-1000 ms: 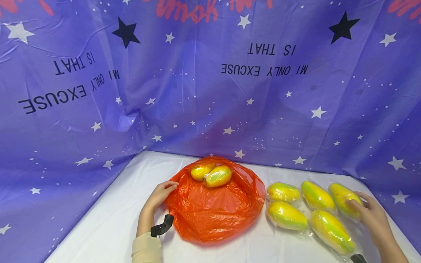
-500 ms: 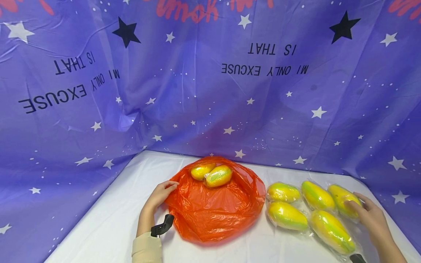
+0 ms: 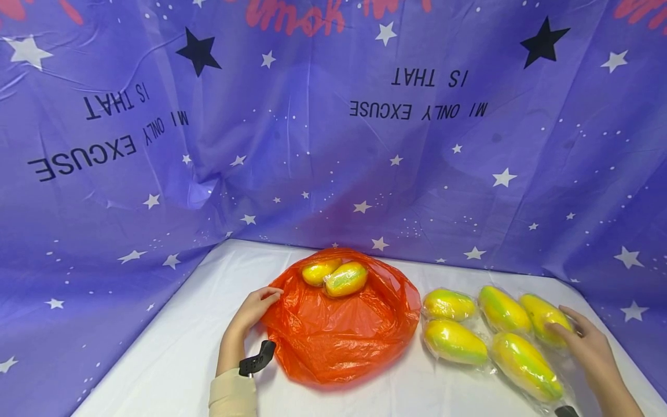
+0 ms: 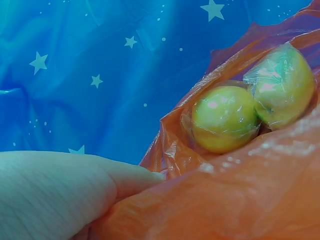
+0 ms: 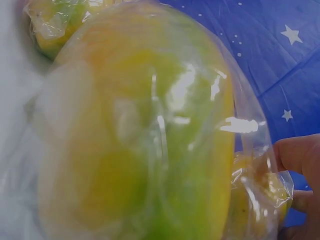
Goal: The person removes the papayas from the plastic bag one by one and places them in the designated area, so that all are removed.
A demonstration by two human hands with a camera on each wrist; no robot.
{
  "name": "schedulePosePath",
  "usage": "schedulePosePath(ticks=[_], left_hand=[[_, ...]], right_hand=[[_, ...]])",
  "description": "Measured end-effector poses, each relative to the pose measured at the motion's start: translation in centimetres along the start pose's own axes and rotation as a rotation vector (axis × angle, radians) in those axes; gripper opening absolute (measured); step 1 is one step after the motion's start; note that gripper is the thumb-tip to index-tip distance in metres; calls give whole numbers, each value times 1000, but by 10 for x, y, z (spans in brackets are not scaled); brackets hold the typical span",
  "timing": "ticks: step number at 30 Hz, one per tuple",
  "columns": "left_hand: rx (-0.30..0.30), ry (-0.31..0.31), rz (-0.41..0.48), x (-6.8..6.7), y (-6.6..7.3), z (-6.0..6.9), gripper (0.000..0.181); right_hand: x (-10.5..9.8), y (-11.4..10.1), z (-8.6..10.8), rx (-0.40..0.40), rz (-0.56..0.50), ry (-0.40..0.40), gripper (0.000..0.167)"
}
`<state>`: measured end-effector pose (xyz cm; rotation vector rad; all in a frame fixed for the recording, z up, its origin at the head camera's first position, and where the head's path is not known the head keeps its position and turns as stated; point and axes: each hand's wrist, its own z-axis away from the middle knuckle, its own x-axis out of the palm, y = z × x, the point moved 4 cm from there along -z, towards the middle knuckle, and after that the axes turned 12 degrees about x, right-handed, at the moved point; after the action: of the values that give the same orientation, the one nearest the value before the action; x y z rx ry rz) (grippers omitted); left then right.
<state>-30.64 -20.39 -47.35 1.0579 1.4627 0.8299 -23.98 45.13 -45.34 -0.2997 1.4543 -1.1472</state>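
Observation:
A red plastic bag point(image 3: 339, 353) lies spread on the table with its mouth facing up. Two wrapped yellow-green mangoes, one of them the front mango point(image 3: 346, 280), sit inside near its back. My left hand point(image 3: 252, 313) pinches the bag's left rim between thumb and fingers; the left wrist view shows the thumb point(image 4: 135, 177) on the film. At the far right, my right hand point(image 3: 589, 341) holds the side of a wrapped mango point(image 3: 542, 315), thumb in front and fingers behind. In the right wrist view a nearer mango point(image 5: 150, 130) covers most of that grip.
Several more wrapped mangoes lie close together right of the bag, among them a front-left mango point(image 3: 454, 343) and a large front mango point(image 3: 526, 368). A white cloth point(image 3: 172, 347) covers the table. Purple star-printed fabric point(image 3: 312, 145) hangs behind and at the sides.
My right hand has shifted slightly down at the far-right mango, and its thumb covers less of the fruit. The left hand and the bag have stayed in place.

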Motion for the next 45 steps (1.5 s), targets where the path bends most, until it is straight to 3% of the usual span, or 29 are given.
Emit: schedulePosePath(ticks=[6, 19, 28, 45], left_hand=[[-7, 5, -12, 0, -1, 0, 27], [3, 5, -6, 1, -1, -2, 27], [-1, 1, -23, 1, -1, -2, 27], [-6, 4, -19, 1, -2, -2, 27]], right_hand=[[0, -1, 7, -48, -18, -18, 78], [-1, -7, 8, -40, -22, -17, 82], [-3, -25, 14, -62, 19, 2, 82], [8, -55, 35, -139, -22, 66, 76]])
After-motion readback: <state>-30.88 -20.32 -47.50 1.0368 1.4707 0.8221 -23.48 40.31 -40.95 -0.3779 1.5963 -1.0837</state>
